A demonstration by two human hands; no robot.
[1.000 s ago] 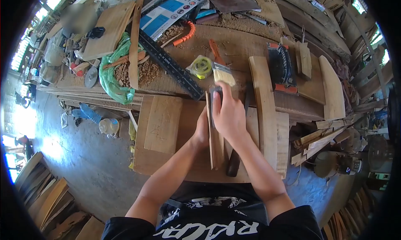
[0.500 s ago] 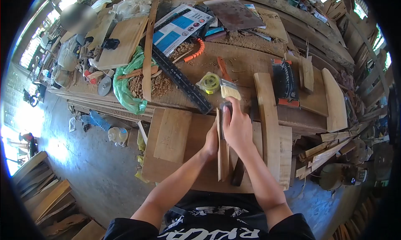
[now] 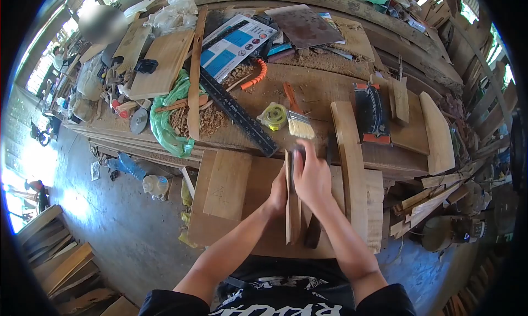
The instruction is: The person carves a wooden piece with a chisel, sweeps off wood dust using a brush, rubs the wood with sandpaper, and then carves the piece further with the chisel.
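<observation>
A narrow wooden board [image 3: 289,220] stands on edge near the middle of the low work surface. My left hand [image 3: 279,192] grips it from the left side. My right hand [image 3: 313,176] is closed around a small dark block [image 3: 298,151] pressed against the board's right face; most of the block is hidden by the fingers. Just beyond my right hand lie a paintbrush [image 3: 301,126] with pale bristles and a yellow-green tape measure [image 3: 274,116]. A dark bar [image 3: 313,232] rests to the right of the board, partly under my right forearm.
A black ruler [image 3: 236,111] lies diagonally on the bench. At left are a green bag [image 3: 159,126] of shavings and a flat board [image 3: 227,187]. To the right are a long plank [image 3: 350,162] and a black-and-orange tool [image 3: 372,113]. A person sits far off at upper left.
Over the last second the camera view has shifted, so the bench appears lower and further right. Both hands keep their hold, and my right hand sits slightly lower relative to the brush.
</observation>
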